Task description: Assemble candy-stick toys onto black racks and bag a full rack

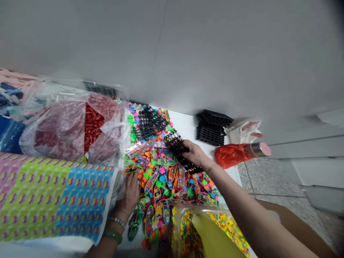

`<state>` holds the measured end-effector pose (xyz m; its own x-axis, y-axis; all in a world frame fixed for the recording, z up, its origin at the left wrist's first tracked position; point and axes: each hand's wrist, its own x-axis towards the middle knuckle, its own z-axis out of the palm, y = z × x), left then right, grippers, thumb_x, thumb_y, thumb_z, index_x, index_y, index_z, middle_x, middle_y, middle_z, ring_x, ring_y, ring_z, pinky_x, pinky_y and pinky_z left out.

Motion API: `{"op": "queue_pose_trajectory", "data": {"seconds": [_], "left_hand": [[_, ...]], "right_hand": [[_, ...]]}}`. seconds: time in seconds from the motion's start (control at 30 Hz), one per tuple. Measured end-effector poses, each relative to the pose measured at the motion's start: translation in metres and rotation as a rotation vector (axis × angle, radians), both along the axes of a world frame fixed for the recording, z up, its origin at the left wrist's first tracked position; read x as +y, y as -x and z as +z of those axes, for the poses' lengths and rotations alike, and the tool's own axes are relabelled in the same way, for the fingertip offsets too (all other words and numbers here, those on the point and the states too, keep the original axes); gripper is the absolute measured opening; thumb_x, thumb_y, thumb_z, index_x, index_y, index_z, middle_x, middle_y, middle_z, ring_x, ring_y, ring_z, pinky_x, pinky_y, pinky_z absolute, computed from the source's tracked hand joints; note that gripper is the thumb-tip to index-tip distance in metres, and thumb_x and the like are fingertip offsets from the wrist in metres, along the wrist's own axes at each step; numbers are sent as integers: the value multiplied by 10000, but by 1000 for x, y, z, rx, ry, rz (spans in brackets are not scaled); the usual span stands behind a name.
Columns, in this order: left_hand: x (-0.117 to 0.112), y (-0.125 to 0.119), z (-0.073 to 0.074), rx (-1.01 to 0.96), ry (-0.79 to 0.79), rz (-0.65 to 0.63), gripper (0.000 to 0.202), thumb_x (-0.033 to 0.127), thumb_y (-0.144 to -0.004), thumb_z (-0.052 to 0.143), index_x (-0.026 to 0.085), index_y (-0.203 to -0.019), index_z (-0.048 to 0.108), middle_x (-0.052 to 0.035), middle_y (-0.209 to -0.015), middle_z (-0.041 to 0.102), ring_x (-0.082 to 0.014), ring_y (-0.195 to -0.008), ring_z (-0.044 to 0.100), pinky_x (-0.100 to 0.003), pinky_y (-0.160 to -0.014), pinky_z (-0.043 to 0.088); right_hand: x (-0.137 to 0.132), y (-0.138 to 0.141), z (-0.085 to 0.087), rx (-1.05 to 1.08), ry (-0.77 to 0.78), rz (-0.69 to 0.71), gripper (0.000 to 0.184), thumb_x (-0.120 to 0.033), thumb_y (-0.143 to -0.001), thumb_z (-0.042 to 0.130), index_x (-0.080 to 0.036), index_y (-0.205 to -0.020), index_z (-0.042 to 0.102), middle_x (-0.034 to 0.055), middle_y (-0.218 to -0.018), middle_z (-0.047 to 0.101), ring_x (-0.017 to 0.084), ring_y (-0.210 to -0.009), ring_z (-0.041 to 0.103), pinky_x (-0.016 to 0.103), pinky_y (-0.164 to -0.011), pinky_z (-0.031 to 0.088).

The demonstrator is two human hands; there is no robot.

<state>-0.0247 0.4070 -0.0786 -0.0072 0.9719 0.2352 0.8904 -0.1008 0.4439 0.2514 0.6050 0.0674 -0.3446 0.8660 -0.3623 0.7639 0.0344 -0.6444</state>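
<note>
A heap of bright toy skateboards (158, 179) in many colours spreads over the white table. My right hand (194, 154) is closed on the edge of a black perforated plastic grid tray (176, 145), which it holds tilted above the heap. At the heap's left edge rests my left hand (131, 191), fingers stretched out against the toys, a bead bracelet and a green bangle on its wrist. More black grid trays (150, 122) lie on the far part of the heap, beyond both hands.
Left stand a clear bin with a bag of small red pieces (94, 125) and a printed label sheet (59, 197). A tub of small yellow, red and green pieces (228, 227) is in front. Stacked black trays (211, 132) and a red-bagged bottle (233, 154) stand right, by the wall.
</note>
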Motion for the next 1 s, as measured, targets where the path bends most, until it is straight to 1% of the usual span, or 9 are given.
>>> {"op": "queue_pose_trajectory", "data": {"seconds": [0.13,0.23,0.33,0.43,0.57,0.67,0.77,0.87,1.0], "left_hand": [[0,1,-1,25,2,-24,474,187,-934,380,114,-1390,487,-166,-1276,603,-257,-1184,562,-381,-1005,445],[1,3,-4,58,-18,-24,462,201,-933,392,116,-1373,503,-168,-1246,618,-259,-1146,582,-381,-971,465],[2,4,-4,69,-61,-23,470,203,-931,416,134,-1392,479,-157,-1237,623,-258,-1120,593,-377,-947,475],[4,6,-1,84,-101,-43,511,184,-923,447,140,-1432,422,-156,-1237,619,-261,-1125,590,-370,-944,474],[8,7,3,99,-120,-78,565,163,-919,462,130,-1472,350,-155,-1204,635,-258,-1096,604,-348,-902,483],[10,8,5,117,-135,-95,563,169,-918,465,122,-1468,354,-154,-1199,641,-256,-1071,616,-339,-878,486],[11,7,8,132,-139,-72,519,177,-929,440,115,-1442,392,-158,-1181,647,-253,-1049,626,-346,-883,486],[12,7,11,130,-158,-80,485,163,-927,437,93,-1407,438,-167,-1142,664,-255,-1034,633,-346,-862,489],[14,5,13,117,-189,-78,494,140,-922,434,96,-1413,439,-160,-1138,675,-247,-1025,639,-338,-856,483]], "right_hand": [[20,-19,-2,77,32,-83,363,-185,-571,552,-199,-931,587,-6,-945,578,178,-903,534,275,-828,426],[31,-24,-18,-20,128,-119,283,-206,-514,597,-191,-793,550,-16,-859,556,171,-836,511,269,-768,415],[32,-26,-34,-84,206,-199,295,-241,-520,632,-198,-784,509,-47,-727,517,151,-720,487,254,-673,399],[30,-28,-42,-98,168,-322,455,-257,-522,679,-198,-946,523,-43,-778,553,145,-707,498,253,-658,407],[27,-31,-41,86,213,-474,881,-196,-507,728,-216,-1322,395,19,-1010,624,154,-768,572,275,-711,459],[25,-34,-31,184,255,-543,971,-141,-480,761,-199,-1375,388,8,-935,657,170,-760,596,295,-734,478],[27,-43,-14,348,222,-599,827,-123,-475,775,-203,-1255,514,-12,-868,677,174,-751,607,296,-733,494],[33,-65,-1,600,131,-757,498,-153,-513,762,-217,-983,612,-13,-853,692,174,-751,622,301,-728,519],[47,-101,-7,741,109,-1042,184,-257,-631,647,-213,-807,609,33,-754,697,219,-711,643,395,-717,555]]}}
